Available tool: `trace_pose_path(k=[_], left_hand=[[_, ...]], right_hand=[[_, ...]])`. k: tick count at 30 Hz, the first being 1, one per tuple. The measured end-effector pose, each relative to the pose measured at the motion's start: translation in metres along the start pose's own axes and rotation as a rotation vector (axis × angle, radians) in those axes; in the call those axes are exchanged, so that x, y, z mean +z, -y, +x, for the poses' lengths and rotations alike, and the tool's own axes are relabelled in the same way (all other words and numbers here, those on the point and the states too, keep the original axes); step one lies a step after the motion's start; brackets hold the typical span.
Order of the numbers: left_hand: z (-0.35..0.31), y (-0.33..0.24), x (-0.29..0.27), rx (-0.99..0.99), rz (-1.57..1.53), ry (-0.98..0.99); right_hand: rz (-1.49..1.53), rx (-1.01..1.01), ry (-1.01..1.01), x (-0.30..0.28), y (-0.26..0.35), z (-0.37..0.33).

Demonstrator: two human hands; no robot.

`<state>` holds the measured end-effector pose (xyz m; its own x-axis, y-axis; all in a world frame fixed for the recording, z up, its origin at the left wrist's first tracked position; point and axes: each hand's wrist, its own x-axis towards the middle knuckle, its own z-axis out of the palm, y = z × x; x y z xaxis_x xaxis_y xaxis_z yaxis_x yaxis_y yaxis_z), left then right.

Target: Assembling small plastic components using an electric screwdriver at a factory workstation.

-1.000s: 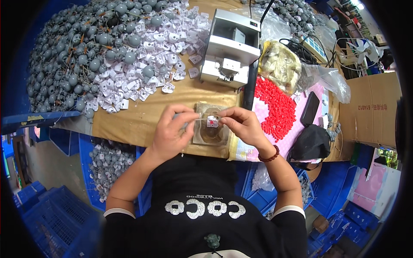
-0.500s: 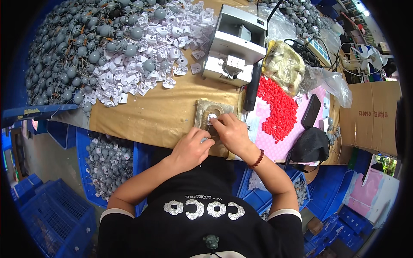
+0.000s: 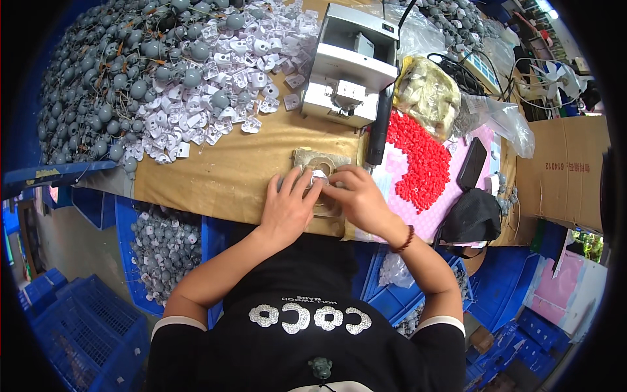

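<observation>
Both my hands meet over a square metal block (image 3: 305, 157) with a rounded recess, near the table's front edge. A small white plastic piece (image 3: 319, 175) sits at the recess, between my fingertips. From its left side my left hand (image 3: 288, 204) grips it with bent fingers. A rounded grey bit (image 3: 280, 183) shows between that hand's outer fingers; most of it is covered. My right hand (image 3: 360, 201) pinches the white piece from the right, thumb and index finger close together. The fingers hide the piece's lower part.
Grey balls with wires (image 3: 98, 98) and white plastic pieces (image 3: 215, 98) are heaped at the left. A white-and-grey machine (image 3: 346, 72) stands behind the block. Red small parts (image 3: 424, 166) lie on pink sheeting at the right, beside a black phone (image 3: 471, 164). Blue bins (image 3: 130, 261) stand below the table.
My left hand has moved up and forward onto the block, its fingers spreading more over it. My right hand has shifted slightly right and lowered its fingers beside the white piece.
</observation>
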<state>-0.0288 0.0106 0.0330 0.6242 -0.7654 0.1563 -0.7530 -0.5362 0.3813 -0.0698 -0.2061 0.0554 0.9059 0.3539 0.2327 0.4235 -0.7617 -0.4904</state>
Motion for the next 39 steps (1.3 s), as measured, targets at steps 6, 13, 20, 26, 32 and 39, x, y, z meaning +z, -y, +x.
trace_pose_path(k=[6,13,20,26,32,39], left_hand=[[0.002,0.002,0.008,0.023,0.013,-0.02],[0.005,0.004,0.015,0.037,-0.01,-0.066],[0.005,0.007,0.012,0.031,-0.05,-0.044],[0.003,0.009,0.014,0.036,-0.07,-0.052],[0.006,0.014,0.015,0.053,-0.107,-0.086],[0.007,0.028,0.019,0.1,-0.213,-0.149]], right_hand=[[0.174,0.227,0.016,-0.029,-0.024,-0.036],[-0.005,0.163,0.015,0.003,-0.033,-0.048],[0.869,0.71,-0.146,0.004,-0.035,-0.044],[1.664,0.77,-0.395,0.004,-0.027,-0.007],[1.57,0.811,-0.088,0.006,-0.027,0.008],[0.627,0.703,-0.074,0.03,-0.026,0.011]])
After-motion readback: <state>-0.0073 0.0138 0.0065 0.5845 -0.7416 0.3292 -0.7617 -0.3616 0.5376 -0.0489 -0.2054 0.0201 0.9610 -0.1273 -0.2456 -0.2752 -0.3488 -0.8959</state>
